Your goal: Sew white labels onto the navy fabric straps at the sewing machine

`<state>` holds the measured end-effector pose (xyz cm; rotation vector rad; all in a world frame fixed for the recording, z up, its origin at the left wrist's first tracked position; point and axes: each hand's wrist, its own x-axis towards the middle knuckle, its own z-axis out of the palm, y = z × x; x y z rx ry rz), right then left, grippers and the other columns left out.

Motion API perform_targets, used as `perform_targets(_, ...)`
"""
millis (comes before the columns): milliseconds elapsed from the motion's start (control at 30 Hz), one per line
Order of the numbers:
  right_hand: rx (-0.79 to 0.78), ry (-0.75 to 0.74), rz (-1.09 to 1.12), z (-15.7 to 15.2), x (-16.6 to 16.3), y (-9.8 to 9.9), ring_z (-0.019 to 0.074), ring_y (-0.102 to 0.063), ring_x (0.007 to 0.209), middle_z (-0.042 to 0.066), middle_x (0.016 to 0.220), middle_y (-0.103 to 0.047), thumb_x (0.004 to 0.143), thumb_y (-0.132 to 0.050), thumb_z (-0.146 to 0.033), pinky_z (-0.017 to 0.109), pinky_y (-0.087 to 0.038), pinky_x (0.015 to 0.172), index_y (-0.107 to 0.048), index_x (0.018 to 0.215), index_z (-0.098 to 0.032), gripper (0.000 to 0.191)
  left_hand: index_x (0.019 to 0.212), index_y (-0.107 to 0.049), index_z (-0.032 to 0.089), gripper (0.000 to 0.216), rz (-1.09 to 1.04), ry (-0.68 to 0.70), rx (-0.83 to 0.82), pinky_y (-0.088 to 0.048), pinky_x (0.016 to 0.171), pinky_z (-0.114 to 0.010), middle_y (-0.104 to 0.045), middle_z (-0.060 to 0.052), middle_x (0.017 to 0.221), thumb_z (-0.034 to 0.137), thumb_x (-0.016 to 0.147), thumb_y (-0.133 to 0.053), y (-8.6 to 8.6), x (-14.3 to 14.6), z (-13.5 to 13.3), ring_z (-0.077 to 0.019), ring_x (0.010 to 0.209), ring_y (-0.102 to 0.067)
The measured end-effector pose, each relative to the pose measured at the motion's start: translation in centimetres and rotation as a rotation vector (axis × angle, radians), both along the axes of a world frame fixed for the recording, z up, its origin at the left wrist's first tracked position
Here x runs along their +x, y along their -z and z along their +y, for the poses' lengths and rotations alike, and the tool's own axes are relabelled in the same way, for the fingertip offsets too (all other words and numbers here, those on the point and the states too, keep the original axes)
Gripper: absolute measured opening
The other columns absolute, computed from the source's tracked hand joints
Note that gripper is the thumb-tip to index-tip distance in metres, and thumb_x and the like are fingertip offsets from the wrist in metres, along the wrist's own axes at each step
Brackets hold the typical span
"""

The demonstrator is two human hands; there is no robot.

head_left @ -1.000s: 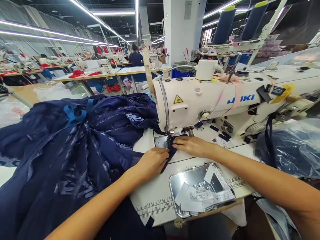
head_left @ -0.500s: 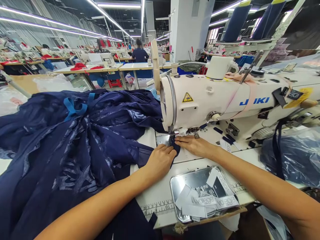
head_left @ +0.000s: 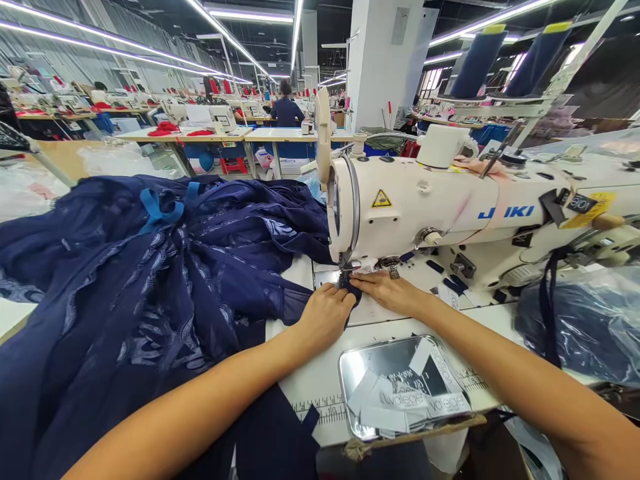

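My left hand [head_left: 327, 310] is closed, its bent fingers on a piece of navy fabric [head_left: 355, 294] just in front of the sewing machine's presser foot [head_left: 345, 275]. From the other side my right hand [head_left: 385, 291] reaches in, fingers stretched out and fingertips resting on the same fabric close to the foot. Their undersides are hidden. The white sewing machine [head_left: 400, 200] stands over both hands. To the left spreads a large heap of navy garments [head_left: 200, 267] with lace trim, tied with a blue ribbon [head_left: 163, 210].
A metal tin lid [head_left: 350, 417] with white labels [head_left: 395, 400] lies at the table's front edge by a printed ruler [head_left: 320, 410]. Navy scraps [head_left: 453, 285] lie under the machine arm. At right is a plastic bag of navy material [head_left: 580, 327]. Thread cones [head_left: 480, 61] stand above.
The camera view has shifted slightly. Both hands stay by the presser foot on the navy fabric, with little visible movement.
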<state>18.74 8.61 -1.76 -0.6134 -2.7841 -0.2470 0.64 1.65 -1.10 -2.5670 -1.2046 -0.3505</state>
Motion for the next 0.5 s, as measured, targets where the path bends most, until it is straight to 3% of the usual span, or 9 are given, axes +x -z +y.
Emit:
perform_targets(367,-0.034,0.023,0.068,0.9,-0.01,0.58,0.0188,-0.062,0.092,0.008,0.109,-0.063,0.083,-0.04,-0.005,0.031,-0.053,0.077,-0.058,0.114,-0.016,0.037,0.07,-0.053,0.014,0.017,0.002,-0.034,0.008,-0.044,0.07,-0.031,-0.06,-0.005,0.068,0.003,0.077,-0.041,-0.2,0.12,0.49,-0.0179,0.065,-0.056)
perform_targets(500,-0.064,0.042,0.103,0.79,-0.26,0.47,0.0197,-0.062,0.092,0.009,0.107,-0.063,0.081,-0.041,-0.005,0.033,-0.052,0.077,-0.059,0.112,-0.015,0.037,0.071,-0.054,0.014,0.017,-0.029,-0.04,0.021,-0.041,0.084,-0.035,-0.062,-0.005,0.072,0.006,0.079,-0.041,-0.2,0.21,0.32,-0.0171,0.069,-0.058)
